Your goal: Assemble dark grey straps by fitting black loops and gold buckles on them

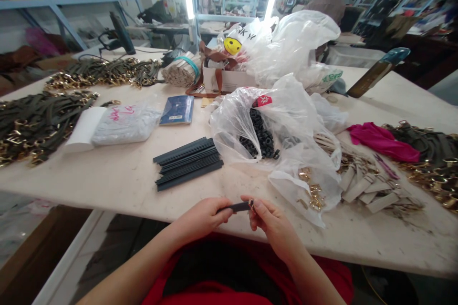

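Note:
Between my hands, near the table's front edge, is a short dark strap. My left hand pinches its left end. At the strap's right end my right hand grips a small gold-coloured metal piece, mostly covered by the fingers, so its exact shape is hidden. Beyond my left hand lies a stack of dark flat strips. Up and to the right, an open clear plastic bag holds black loops. Several gold buckles lie in another plastic bag near my right hand.
Dark straps with gold hardware are heaped at the left, beside a wrapped packet and a blue booklet. Pale straps, a pink cloth and a bottle stand or lie at the right. A person is in the background.

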Demonstrator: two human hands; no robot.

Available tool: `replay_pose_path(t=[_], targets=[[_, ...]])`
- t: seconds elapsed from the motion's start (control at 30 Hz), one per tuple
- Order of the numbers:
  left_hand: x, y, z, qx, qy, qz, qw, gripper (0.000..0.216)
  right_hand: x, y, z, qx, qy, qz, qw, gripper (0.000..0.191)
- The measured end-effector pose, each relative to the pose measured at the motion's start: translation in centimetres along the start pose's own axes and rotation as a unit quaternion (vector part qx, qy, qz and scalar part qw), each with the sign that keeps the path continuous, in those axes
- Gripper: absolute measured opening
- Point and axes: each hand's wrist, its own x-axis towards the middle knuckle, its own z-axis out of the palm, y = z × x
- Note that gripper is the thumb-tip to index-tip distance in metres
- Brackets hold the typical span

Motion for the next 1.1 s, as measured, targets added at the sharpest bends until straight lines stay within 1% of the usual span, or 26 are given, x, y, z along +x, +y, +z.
replay_pose_path(t=[0.07, 0.13, 0.23, 0.3, 0.4, 0.47, 0.53, 0.6, 0.67, 0.8, 0.87, 0.93, 1.0, 1.1], targets=[[0.0, 0.0, 0.0, -0.004, -0.003, 0.0, 1.0, 0.024, 0.0, -0.1, 0.2, -0.079, 0.003, -0.031, 0.996, 0.04], [0.0, 0.1, 0.2, -0.018, -0.008, 0.001, 1.0, 0.025, 0.0, -0.1, 0.4, -0.15, 0.018, -0.066, 0.986, 0.038], [0.0, 0.4, 0.7, -0.056, 0.005, 0.006, 0.998, 0.019, 0.1, 0.4, 1.0, -0.203, 0.038, -0.09, 0.974, 0.033], [0.0, 0.7, 1.0, -0.09, 0.019, -0.005, 0.996, 0.014, 0.0, 0.8, 1.4, -0.202, 0.049, -0.091, 0.974, 0.029], [0.0, 0.8, 1.5, -0.143, 0.013, -0.032, 0.989, 0.016, -0.1, 1.3, 1.7, -0.194, 0.074, -0.103, 0.973, 0.024], [0.1, 0.7, 1.7, -0.164, 0.019, -0.042, 0.985, 0.017, -0.1, 1.5, 1.8, -0.196, 0.074, -0.113, 0.971, 0.021], [0.2, 0.5, 2.1, -0.17, 0.036, -0.046, 0.984, 0.02, -0.2, 1.5, 1.8, -0.194, 0.06, -0.115, 0.972, 0.02], [0.3, 0.3, 2.4, -0.172, 0.049, -0.049, 0.983, 0.022, -0.3, 1.3, 1.8, -0.185, 0.053, -0.111, 0.975, 0.021], [0.4, 0.2, 2.7, -0.182, 0.051, -0.054, 0.981, 0.023, -0.4, 1.1, 1.9, -0.162, 0.062, -0.101, 0.98, 0.024], [0.4, 0.3, 3.2, -0.217, 0.06, -0.072, 0.972, 0.019, -0.5, 1.0, 2.0, -0.085, 0.084, -0.074, 0.99, 0.027], [0.6, 0.4, 3.4, -0.242, 0.066, -0.081, 0.965, 0.016, -0.4, 1.0, 2.0, -0.067, 0.087, -0.068, 0.992, 0.03], [0.7, 0.6, 3.6, -0.259, 0.074, -0.088, 0.959, 0.014, -0.4, 1.1, 2.0, -0.079, 0.092, -0.075, 0.99, 0.032], [0.9, 0.8, 3.9, -0.265, 0.086, -0.093, 0.956, 0.013, -0.4, 1.2, 2.0, -0.119, 0.108, -0.1, 0.982, 0.033], [1.0, 0.7, 4.3, -0.263, 0.11, -0.084, 0.955, 0.017, -0.3, 1.5, 1.8, -0.203, 0.135, -0.15, 0.958, 0.025]])
